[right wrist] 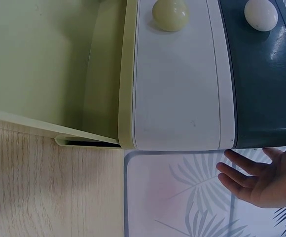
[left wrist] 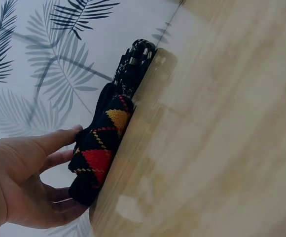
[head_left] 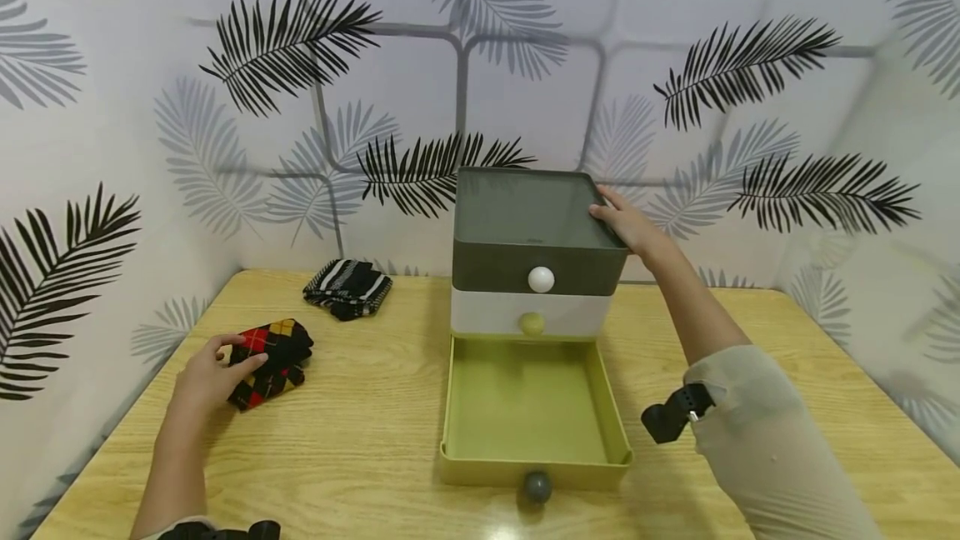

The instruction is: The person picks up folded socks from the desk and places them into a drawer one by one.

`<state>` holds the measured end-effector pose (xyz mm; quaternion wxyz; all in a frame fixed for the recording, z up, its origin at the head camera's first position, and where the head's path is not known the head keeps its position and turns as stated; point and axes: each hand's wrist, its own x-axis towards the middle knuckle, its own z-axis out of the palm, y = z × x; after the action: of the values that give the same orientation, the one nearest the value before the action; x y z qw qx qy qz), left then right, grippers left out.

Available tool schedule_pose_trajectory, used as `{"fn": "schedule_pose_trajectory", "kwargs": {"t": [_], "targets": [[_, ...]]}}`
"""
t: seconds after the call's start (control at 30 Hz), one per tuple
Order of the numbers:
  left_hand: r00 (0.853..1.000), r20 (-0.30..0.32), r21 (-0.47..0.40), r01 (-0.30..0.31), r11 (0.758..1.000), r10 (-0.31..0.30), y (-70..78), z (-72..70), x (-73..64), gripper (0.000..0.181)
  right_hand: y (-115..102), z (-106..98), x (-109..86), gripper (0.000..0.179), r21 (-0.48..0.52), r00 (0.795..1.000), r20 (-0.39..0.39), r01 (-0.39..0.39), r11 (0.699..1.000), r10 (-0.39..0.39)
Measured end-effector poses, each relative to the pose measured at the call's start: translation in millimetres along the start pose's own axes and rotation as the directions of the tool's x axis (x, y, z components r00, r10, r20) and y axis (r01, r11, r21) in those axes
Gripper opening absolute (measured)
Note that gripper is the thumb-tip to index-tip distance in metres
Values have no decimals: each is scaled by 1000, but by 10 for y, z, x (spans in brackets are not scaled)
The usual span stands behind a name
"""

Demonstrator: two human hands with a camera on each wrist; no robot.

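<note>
A folded pair of black argyle socks (head_left: 272, 361) with red and yellow diamonds lies on the left of the table. My left hand (head_left: 206, 373) holds it at its near left side; the left wrist view shows thumb and fingers about the argyle socks (left wrist: 103, 140). My right hand (head_left: 628, 226) rests on the top right edge of a small drawer unit (head_left: 536, 265), its fingers extended. Seen from the right wrist, the right hand (right wrist: 261, 175) is beside the unit's side. The green bottom drawer (head_left: 528, 407) is pulled out, with a grey knob (head_left: 537, 487).
Beyond the argyle socks lies a folded black-and-white patterned textile (head_left: 347, 288). The upper drawers are closed, with a white knob (head_left: 541, 279) and a green knob (head_left: 532, 323). A leaf-patterned wall covering (head_left: 397, 90) borders the wooden table (head_left: 360, 440).
</note>
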<state>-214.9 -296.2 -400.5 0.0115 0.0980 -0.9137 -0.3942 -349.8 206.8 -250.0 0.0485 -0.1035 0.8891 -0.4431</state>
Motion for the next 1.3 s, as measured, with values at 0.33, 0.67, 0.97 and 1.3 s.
{"fn": "schedule_pose_trajectory", "kwargs": {"t": [0.33, 0.67, 0.97, 1.3], "targets": [[994, 82, 92, 60, 994, -67, 211, 84, -21, 58, 192, -99, 191, 66, 28, 999, 18, 34, 999, -35], [989, 148, -181, -2, 984, 29, 152, 135, 27, 45, 38, -44, 32, 62, 11, 1000, 11, -17, 1000, 17], [957, 279, -355, 22, 935, 83, 125, 150, 13, 37, 1, -8, -2, 60, -5, 1000, -4, -20, 1000, 20], [924, 375, -357, 70, 931, 75, 166, 147, 5, 46, -5, -19, -6, 61, -26, 1000, -4, -11, 1000, 11]]}}
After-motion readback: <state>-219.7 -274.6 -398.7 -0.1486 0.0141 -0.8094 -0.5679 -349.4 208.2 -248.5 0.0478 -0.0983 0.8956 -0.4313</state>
